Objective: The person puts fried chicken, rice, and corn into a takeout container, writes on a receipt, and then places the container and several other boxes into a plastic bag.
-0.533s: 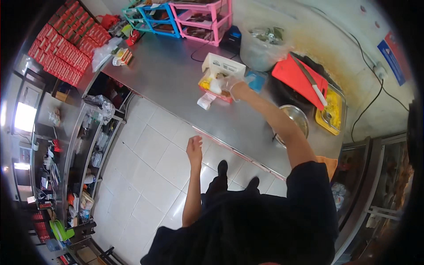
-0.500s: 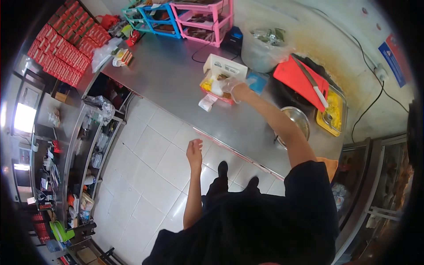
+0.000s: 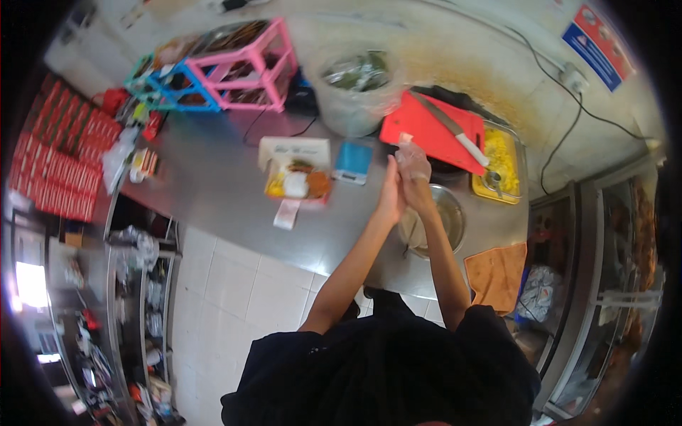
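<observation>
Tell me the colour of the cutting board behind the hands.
Red, clearest in the head view: cutting board.

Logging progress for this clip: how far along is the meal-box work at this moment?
Done: the open food box on the steel counter already holds rice and other portions. In hand: the left hand meets the right hand, which wears a clear plastic glove, above the metal bowl; it looks like glove handling, though I cannot tell which way. Left: the box lid stands open, and the knife lies on the red cutting board.
</observation>
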Demonstrator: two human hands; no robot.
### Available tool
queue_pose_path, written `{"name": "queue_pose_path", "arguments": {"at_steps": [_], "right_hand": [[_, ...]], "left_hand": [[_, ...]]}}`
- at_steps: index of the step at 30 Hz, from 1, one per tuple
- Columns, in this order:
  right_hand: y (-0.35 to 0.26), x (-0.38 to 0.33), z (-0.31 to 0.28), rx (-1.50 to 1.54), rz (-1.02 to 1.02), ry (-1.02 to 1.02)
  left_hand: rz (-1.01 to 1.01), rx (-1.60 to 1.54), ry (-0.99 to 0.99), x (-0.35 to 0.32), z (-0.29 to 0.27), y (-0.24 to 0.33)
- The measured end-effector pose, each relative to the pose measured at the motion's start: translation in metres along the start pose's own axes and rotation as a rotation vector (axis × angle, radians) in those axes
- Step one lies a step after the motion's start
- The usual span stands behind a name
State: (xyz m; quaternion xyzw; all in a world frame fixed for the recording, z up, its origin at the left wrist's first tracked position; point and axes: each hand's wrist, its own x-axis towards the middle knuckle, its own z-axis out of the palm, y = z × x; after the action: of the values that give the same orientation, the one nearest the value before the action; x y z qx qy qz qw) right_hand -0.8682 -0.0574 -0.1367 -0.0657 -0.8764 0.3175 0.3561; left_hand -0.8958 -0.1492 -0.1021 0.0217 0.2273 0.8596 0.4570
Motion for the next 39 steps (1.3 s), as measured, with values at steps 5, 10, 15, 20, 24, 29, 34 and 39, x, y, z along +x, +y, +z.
{"name": "queue_pose_path", "arguments": {"at_steps": [5, 10, 15, 20, 24, 29, 34, 39], "right_hand": [[0.045, 0.003, -0.052, 0.246, 0.087, -0.215], [0.150, 0.028, -0.052, 0.083, 0.243, 0.098], [0.141, 0.046, -0.061, 0.211, 0.310, -0.401], [0.181, 0.011, -0.151, -0.872, 0.555, -0.235], [0.186, 0.024, -0.152, -0.882, 0.547, -0.293], [0.210, 0.013, -0.158, -0.907, 0.527, -0.345], [0.118, 0.055, -0.143, -0.621, 0.656, -0.363], [0.091, 0.034, -0.078, -0.503, 0.392, -0.040]], "left_hand": [[-0.029, 0.197, -0.049, 0.086, -0.021, -0.023], [0.069, 0.547, 0.322, 0.149, -0.012, -0.102], [0.182, 0.628, 0.467, 0.217, -0.071, -0.065], [0.153, 0.899, 0.534, 0.226, -0.052, -0.058], [0.569, 1.336, 0.471, 0.227, -0.061, -0.059], [0.592, 1.413, 0.401, 0.223, -0.046, -0.080], [0.485, 1.729, 0.398, 0.214, -0.045, -0.087], [0.621, 1.535, 0.341, 0.167, -0.051, -0.073]]}}
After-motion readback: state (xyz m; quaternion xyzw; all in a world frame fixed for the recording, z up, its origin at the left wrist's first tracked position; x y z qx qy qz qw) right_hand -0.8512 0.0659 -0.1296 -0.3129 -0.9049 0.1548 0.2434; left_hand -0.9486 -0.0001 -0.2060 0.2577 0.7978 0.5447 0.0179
